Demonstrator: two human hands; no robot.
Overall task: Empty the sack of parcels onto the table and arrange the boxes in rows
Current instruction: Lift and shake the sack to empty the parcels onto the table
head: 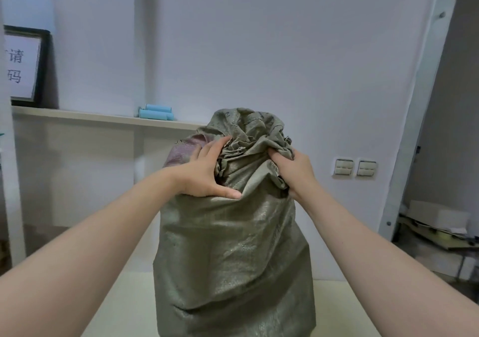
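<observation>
A tall grey-green woven sack (233, 246) stands upright on the pale table (124, 308) right in front of me. Its top is bunched and crumpled shut, so the parcels inside are hidden. My left hand (204, 173) wraps around the gathered neck from the left, fingers behind the folds and thumb lying across the front. My right hand (293, 170) grips a fold of the crumpled top from the right, its fingertips buried in the fabric.
A wall shelf (103, 117) behind the sack carries blue rolls (156, 112) and a framed sign (24, 64) at the left. Two wall switches (355, 168) sit to the right. Boxes and clutter (438, 227) lie past a white frame at the far right.
</observation>
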